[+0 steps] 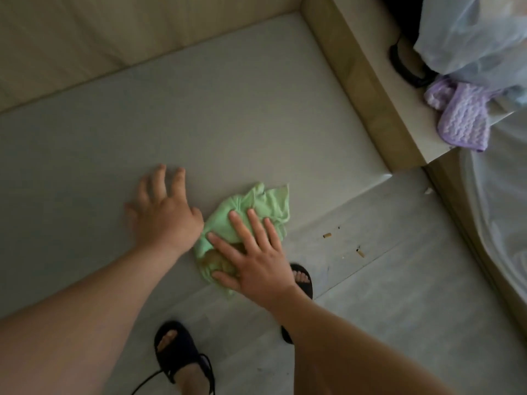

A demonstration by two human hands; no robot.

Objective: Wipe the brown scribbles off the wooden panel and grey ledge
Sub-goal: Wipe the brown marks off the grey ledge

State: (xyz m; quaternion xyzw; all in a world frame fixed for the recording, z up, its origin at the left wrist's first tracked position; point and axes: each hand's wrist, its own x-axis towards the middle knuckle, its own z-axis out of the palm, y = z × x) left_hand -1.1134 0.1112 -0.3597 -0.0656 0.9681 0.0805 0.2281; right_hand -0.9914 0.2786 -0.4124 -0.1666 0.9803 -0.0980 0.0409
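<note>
The right hand (256, 260) presses flat, fingers straight, on the green cloth (265, 201). The left hand (162, 215) rests spread on the grey ledge (199, 124)

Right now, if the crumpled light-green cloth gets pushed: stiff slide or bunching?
Likely floppy: the crumpled light-green cloth lies in soft folds. It probably bunches ahead of the flat right hand pressing it. It looks like light, thin fabric.

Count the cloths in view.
2: a green cloth under the right hand, and a purple knitted cloth on the raised edge, upper right. The bag may hide more.
</note>
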